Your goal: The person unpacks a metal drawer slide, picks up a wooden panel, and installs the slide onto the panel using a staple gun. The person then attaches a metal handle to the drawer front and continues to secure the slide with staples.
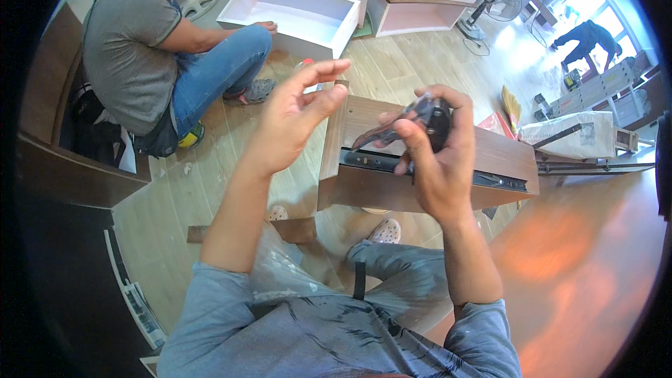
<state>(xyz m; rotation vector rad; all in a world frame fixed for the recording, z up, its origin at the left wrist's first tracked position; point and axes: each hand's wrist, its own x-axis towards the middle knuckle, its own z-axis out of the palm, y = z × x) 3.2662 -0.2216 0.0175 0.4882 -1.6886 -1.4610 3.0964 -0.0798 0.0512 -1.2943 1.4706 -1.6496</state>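
Now right hand point(437, 168) grips dark tool point(420, 120) overhead.

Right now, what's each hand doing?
Left hand: open, holding nothing.
Right hand: closed around a dark tool.

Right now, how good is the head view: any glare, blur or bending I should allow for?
Head view: window top right is blown out, washing the floor nearby; the dark tool in the right hand is motion-blurred; left hand open and sharp; fisheye bends the wooden drawer box.
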